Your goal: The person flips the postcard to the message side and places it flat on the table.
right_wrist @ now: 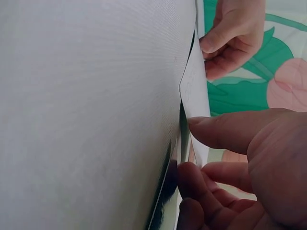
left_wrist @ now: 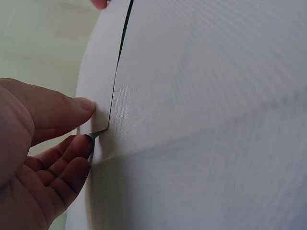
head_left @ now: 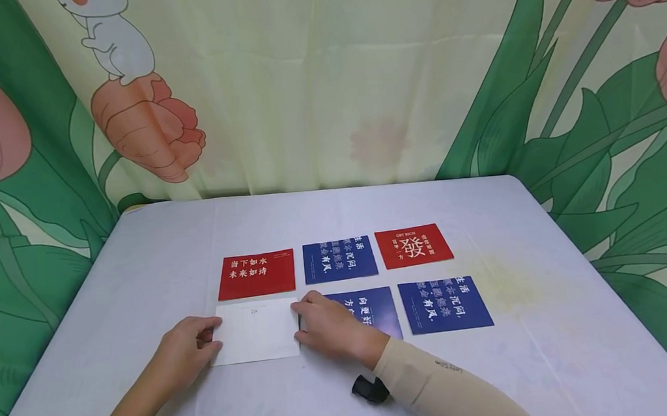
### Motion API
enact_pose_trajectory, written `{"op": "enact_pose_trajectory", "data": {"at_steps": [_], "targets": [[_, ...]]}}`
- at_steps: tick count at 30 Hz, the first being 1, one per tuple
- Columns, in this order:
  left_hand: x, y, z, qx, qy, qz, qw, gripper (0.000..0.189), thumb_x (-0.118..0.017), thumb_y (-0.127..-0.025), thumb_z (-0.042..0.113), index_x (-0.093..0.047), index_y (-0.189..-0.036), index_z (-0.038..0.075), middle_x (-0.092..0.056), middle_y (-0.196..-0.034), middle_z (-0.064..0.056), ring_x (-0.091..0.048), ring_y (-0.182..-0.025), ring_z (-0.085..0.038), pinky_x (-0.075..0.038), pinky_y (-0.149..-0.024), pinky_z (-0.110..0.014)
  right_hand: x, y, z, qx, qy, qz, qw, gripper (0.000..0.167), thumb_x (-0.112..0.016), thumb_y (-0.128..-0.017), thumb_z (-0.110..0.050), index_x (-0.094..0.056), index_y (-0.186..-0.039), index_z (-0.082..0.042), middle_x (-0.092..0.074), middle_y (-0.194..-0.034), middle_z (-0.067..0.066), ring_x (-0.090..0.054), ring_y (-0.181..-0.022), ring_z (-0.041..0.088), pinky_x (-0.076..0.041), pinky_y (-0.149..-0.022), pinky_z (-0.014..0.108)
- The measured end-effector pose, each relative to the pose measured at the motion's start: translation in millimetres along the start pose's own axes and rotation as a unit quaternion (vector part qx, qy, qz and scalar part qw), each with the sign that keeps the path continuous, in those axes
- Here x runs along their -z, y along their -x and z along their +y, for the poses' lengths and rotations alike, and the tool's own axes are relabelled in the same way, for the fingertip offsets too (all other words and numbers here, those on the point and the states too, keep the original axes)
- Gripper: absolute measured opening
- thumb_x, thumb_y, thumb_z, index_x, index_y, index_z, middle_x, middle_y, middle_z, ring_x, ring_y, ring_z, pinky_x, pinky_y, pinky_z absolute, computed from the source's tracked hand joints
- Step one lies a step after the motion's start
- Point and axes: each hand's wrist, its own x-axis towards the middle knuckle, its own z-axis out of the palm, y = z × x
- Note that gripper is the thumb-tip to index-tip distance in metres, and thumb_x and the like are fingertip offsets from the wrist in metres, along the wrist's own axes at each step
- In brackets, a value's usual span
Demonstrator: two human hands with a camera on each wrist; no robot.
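A white card (head_left: 255, 335), with a small faint mark near its top edge, lies at the front left of the other cards. My left hand (head_left: 185, 351) pinches its left edge, thumb on top and fingers beneath, as the left wrist view shows. At the right edge, my right hand (head_left: 333, 325) pinches the same card between thumb and fingers. Its underside shows dark green in the right wrist view, raised off the cloth on that side. Under my right hand and wrist, a blue card (head_left: 379, 305) with white characters is partly hidden.
Behind the white card lies a red card (head_left: 256, 276). A blue card (head_left: 340, 260) and a red card (head_left: 413, 246) continue that back row. Another blue card (head_left: 447, 305) lies at the front right. White cloth covers the table (head_left: 557, 360); a printed curtain (head_left: 325, 104) hangs behind.
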Motion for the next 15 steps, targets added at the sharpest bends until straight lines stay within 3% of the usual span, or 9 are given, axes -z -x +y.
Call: {"op": "enact_pose_trajectory", "data": {"at_steps": [9,15], "targets": [[-0.5,0.2,-0.8,-0.016,-0.01,0.006,0.9998,0.045,-0.08,-0.081,0.003,-0.064,-0.121,-0.01,-0.062,-0.1,-0.014,-0.056,-0.085,-0.024,-0.058,-0.078,-0.042,-2.2,-2.9,-1.6,-0.006,-0.001,-0.003,1.0,0.052,-0.073,-0.092,-0.022,-0.059,-0.139,-0.003,-0.058,-0.125,0.011,-0.058,-0.106,0.019,-0.052,-0.09,0.026],[0.1,-1.3,-0.6,-0.004,-0.013,-0.002,0.9999,0.046,-0.08,-0.082,0.004,-0.063,-0.123,-0.01,-0.062,-0.101,-0.015,-0.055,-0.086,-0.024,-0.058,-0.079,-0.043,-3.2,-4.6,-1.8,-0.001,0.001,-0.004,1.0,0.051,-0.072,-0.092,-0.023,-0.06,-0.137,-0.003,-0.057,-0.125,0.01,-0.056,-0.106,0.019,-0.051,-0.09,0.025]]}}
